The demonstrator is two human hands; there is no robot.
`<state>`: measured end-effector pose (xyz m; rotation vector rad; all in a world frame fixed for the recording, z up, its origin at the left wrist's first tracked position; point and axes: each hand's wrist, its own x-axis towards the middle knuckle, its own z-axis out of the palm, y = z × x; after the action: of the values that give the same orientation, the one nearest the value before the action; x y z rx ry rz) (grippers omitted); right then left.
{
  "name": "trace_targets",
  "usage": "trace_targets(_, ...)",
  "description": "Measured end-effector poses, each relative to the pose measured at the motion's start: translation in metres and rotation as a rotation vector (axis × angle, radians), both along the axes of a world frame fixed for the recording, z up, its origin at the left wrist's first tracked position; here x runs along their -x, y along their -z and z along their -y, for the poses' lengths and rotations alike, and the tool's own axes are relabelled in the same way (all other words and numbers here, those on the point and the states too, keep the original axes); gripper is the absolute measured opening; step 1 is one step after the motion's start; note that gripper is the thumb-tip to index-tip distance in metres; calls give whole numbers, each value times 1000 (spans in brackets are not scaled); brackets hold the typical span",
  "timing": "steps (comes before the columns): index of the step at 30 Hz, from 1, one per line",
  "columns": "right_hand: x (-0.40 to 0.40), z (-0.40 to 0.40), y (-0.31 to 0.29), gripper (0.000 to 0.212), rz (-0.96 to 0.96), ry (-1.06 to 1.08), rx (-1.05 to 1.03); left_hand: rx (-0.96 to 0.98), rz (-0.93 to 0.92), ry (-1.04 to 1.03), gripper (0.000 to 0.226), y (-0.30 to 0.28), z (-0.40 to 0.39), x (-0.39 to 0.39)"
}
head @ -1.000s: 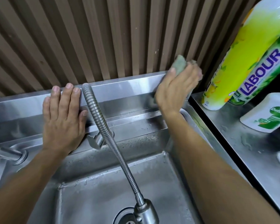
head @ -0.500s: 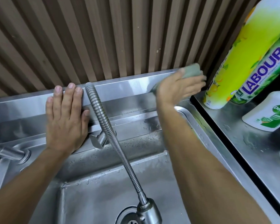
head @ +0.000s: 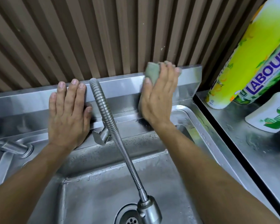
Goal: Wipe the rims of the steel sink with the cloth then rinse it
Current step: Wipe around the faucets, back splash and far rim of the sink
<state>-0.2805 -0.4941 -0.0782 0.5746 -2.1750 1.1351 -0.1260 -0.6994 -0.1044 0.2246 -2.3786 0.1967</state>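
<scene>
The steel sink [head: 107, 188] fills the lower view, with a raised back rim [head: 116, 84] against the slatted wall. My right hand [head: 158, 97] presses a grey-green cloth [head: 152, 71] against that back rim, right of the tap hose; only the cloth's top shows above my fingers. My left hand [head: 68, 113] lies flat on the back rim to the left of the hose, fingers spread, holding nothing. The drain [head: 129, 219] sits at the bottom of the wet basin.
A flexible steel tap hose [head: 113, 130] arcs from the back ledge down to a spray head [head: 149, 210] over the drain. A tap lever [head: 8, 146] is at left. On the right counter [head: 242, 143] stand a yellow-green bottle [head: 249, 55] and a white bottle [head: 270, 115].
My right hand with the cloth has slid left along the back rim, away from the right corner, and turned more upright. The left hand stayed in place.
</scene>
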Motion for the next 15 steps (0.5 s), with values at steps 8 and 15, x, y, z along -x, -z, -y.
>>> trace_targets(8,13,13,-36,70,436,297,628,-20,-5,-1,79,-1,1,3)
trace_targets(15,-41,20,14,66,-221,-484,-393,19,-29,0,66,-3,-1,1)
